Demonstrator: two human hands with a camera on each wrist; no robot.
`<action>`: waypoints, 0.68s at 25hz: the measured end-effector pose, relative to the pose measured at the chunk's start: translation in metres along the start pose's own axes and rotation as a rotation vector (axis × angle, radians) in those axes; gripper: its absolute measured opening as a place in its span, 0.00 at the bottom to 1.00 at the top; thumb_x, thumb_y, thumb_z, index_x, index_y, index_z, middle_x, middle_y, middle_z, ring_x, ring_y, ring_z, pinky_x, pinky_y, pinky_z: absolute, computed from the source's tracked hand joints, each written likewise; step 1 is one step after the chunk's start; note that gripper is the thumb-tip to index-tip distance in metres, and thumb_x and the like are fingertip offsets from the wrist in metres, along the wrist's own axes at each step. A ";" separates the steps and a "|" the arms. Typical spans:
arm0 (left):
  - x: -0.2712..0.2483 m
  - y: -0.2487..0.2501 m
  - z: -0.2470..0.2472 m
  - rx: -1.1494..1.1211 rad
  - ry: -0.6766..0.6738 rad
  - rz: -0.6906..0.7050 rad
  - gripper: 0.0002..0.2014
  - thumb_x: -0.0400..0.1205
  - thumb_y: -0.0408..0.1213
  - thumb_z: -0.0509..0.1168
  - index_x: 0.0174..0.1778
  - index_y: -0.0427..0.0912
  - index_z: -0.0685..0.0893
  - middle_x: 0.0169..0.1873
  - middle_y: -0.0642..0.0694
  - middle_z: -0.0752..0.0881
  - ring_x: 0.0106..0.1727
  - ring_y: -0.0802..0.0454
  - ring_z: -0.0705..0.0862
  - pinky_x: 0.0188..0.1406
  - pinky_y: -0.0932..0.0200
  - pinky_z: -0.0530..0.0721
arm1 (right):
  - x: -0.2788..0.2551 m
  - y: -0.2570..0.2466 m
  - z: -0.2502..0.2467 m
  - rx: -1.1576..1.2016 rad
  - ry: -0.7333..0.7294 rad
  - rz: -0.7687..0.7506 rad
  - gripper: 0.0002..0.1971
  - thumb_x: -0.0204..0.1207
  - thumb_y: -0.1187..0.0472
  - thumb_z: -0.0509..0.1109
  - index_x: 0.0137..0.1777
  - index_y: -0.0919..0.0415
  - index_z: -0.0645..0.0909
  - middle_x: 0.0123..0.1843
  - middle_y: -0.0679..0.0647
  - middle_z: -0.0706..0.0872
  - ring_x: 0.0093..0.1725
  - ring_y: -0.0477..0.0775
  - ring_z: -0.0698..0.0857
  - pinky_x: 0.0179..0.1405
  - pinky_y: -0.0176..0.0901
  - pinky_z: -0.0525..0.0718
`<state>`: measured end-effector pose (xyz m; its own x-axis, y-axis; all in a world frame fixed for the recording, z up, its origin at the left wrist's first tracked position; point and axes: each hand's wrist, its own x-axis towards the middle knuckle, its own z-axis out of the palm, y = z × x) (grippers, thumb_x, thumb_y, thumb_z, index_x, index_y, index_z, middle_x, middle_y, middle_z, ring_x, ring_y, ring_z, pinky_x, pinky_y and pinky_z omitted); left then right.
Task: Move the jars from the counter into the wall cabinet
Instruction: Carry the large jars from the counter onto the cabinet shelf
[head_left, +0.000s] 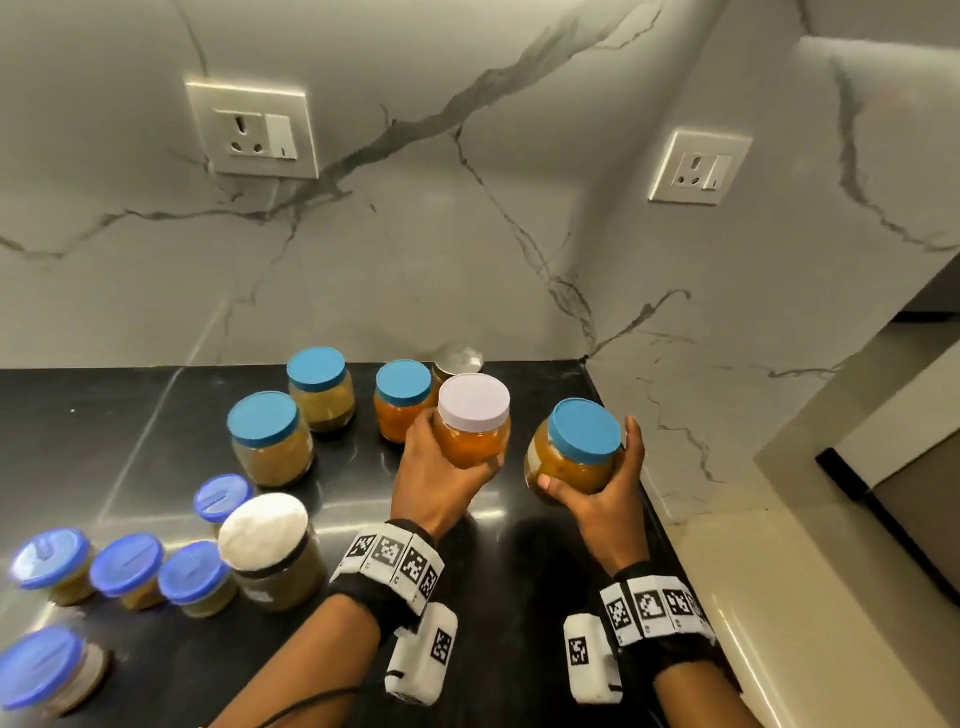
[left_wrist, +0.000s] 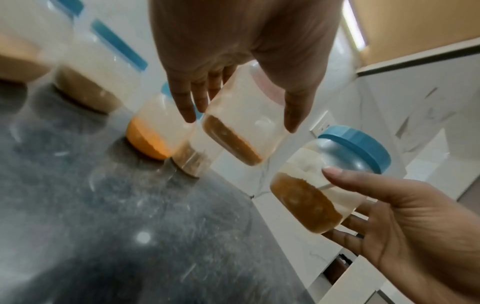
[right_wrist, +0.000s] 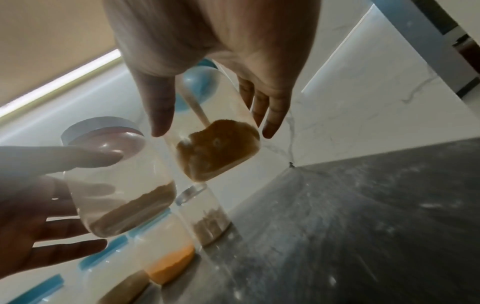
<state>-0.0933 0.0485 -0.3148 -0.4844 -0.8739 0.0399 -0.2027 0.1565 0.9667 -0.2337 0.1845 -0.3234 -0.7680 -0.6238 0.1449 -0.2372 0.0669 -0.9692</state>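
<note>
My left hand (head_left: 457, 441) grips a pale-lidded jar (head_left: 474, 401) of orange-brown powder, held above the black counter (head_left: 130, 415). My right hand (head_left: 589, 454) grips a blue-lidded jar (head_left: 585, 433) of brown powder, tilted and off the counter, just right of the other. In the left wrist view the pale-lidded jar (left_wrist: 244, 131) sits between fingers and thumb, and the blue-lidded jar (left_wrist: 324, 185) is to its lower right. The right wrist view shows the blue-lidded jar (right_wrist: 218, 148) in my grasp and the pale-lidded jar (right_wrist: 119, 185) to its left. No wall cabinet is in view.
Three blue-lidded jars (head_left: 270, 439) (head_left: 322, 387) (head_left: 402, 400) and a metal-lidded jar (head_left: 457, 358) stand behind my hands. Several small blue-lidded tubs (head_left: 127, 569) and a white-capped dark jar (head_left: 270, 551) stand at the front left. The marble wall (head_left: 727, 389) closes the right side.
</note>
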 end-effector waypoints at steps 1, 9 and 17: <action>-0.006 0.006 -0.011 0.015 0.001 0.042 0.45 0.63 0.48 0.80 0.73 0.53 0.64 0.69 0.54 0.73 0.67 0.54 0.74 0.65 0.52 0.77 | -0.005 -0.008 0.000 0.015 0.001 -0.041 0.60 0.62 0.71 0.81 0.83 0.45 0.43 0.73 0.40 0.64 0.73 0.43 0.67 0.69 0.41 0.71; -0.024 0.089 -0.078 0.081 0.043 0.341 0.40 0.66 0.53 0.77 0.71 0.49 0.67 0.66 0.48 0.77 0.63 0.53 0.77 0.61 0.51 0.79 | -0.020 -0.099 -0.003 -0.004 0.132 -0.323 0.58 0.61 0.59 0.82 0.83 0.50 0.43 0.69 0.36 0.67 0.72 0.46 0.72 0.72 0.49 0.74; -0.026 0.185 -0.108 0.116 0.131 0.597 0.37 0.66 0.53 0.77 0.68 0.47 0.70 0.61 0.46 0.81 0.58 0.51 0.81 0.53 0.55 0.81 | -0.009 -0.206 -0.030 0.040 0.226 -0.487 0.52 0.67 0.63 0.79 0.81 0.46 0.45 0.63 0.41 0.76 0.61 0.46 0.81 0.52 0.32 0.81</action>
<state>-0.0258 0.0505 -0.1096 -0.4356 -0.6681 0.6033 -0.0238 0.6785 0.7342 -0.1959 0.2001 -0.1194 -0.6848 -0.3920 0.6143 -0.5783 -0.2205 -0.7854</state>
